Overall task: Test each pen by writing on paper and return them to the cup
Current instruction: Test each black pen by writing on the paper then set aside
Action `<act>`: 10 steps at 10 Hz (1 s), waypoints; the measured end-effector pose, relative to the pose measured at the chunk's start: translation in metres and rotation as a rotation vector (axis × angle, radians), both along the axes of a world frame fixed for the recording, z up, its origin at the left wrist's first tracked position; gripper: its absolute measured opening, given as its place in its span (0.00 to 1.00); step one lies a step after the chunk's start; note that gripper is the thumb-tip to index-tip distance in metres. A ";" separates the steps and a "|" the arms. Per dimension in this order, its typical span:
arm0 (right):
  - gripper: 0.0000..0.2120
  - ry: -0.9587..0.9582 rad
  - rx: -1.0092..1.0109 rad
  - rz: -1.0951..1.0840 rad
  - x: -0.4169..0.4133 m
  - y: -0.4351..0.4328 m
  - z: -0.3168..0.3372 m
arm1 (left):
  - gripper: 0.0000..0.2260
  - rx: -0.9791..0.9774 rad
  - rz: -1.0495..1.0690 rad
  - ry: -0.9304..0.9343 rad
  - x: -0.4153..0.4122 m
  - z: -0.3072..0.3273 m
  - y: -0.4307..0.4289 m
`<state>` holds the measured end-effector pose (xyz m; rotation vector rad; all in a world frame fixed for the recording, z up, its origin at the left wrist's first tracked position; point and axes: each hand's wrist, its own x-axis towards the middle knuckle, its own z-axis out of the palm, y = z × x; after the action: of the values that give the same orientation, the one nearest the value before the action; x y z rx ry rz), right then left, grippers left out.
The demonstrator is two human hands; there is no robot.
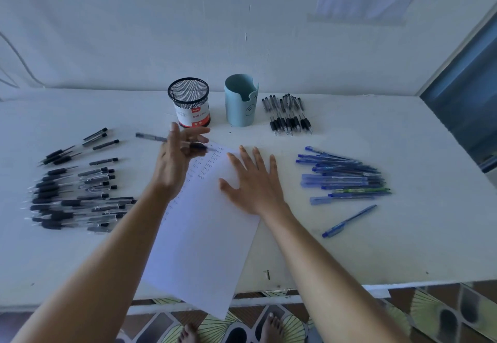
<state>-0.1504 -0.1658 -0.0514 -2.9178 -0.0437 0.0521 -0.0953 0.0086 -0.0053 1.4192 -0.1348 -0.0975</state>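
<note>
A white sheet of paper (204,235) lies slanted on the table, with several small "test" scribbles near its top left. My right hand (252,181) rests flat on the sheet, fingers spread. My left hand (174,162) hovers above the sheet's top left corner and holds a black pen (150,137) between its fingers, the pen lying level with its tip toward the right. Behind stand a black mesh cup (189,106) with a red and white label and a light blue cup (241,100); I see no pens in either.
Many black pens (78,197) lie in a pile at the left. Blue pens (344,176) are heaped at the right, one blue pen (349,221) apart nearer me. More black pens (289,114) lie beside the blue cup. The table's front edge (376,286) is near my body.
</note>
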 end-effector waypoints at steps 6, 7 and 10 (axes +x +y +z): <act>0.35 0.046 0.022 -0.017 0.004 0.000 0.002 | 0.13 0.587 0.241 0.034 0.005 -0.019 0.011; 0.35 0.037 0.027 -0.016 0.005 0.000 0.003 | 0.09 0.668 0.208 -0.007 0.006 -0.018 0.013; 0.35 0.045 0.025 -0.025 0.004 0.000 0.005 | 0.13 0.764 0.204 -0.022 0.008 -0.020 0.007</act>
<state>-0.1468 -0.1659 -0.0468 -2.8901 -0.0007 0.1119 -0.0874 0.0155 -0.0257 2.1881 0.0402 0.0439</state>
